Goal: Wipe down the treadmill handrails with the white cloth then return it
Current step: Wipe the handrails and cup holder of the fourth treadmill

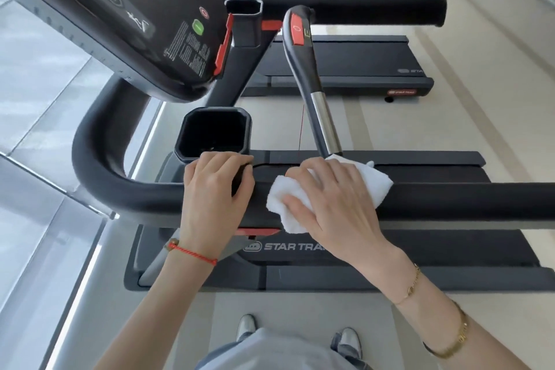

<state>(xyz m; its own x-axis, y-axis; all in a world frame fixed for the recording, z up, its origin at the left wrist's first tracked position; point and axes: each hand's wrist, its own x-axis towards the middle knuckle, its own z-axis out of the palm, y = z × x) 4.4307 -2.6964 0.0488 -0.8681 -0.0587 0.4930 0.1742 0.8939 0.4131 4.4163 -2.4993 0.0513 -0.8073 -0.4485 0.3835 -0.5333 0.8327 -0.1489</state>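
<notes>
The person stands beside a black treadmill, looking down over its near padded black handrail (pixel 450 198), which runs across the view from a curved bend at the left to the right edge. The right hand (pixel 333 198) lies on a folded white terry cloth (pixel 282 189) with its fingers spread and fairly straight, pressing the cloth against the top and near side of the handrail; the cloth wraps over the rail, with one edge showing beyond the fingers and a corner hanging below the rail. The left hand (pixel 214 186) rests just beside it on the same rail, fingers curled over the far side and gripping the rail next to a black square cup holder (pixel 214 132). The two hands are near each other but not touching. A red cord bracelet (pixel 192 252) sits on the left wrist, and a thin gold chain (pixel 411 285) and a wider gold bracelet (pixel 459 336) on the right forearm. Above the hands, the tilted black console panel (pixel 126 15) shows a green button and a red one, and a slanted grip bar (pixel 303 48) with a red button and a silver metal section runs down to the cloth's far edge. The deck below bears white "STAR TRAC" lettering (pixel 288 246). A second treadmill (pixel 345 66) stands beyond on the pale tiled floor (pixel 495 84). The person's grey shoes (pixel 345 339) show at the bottom.
</notes>
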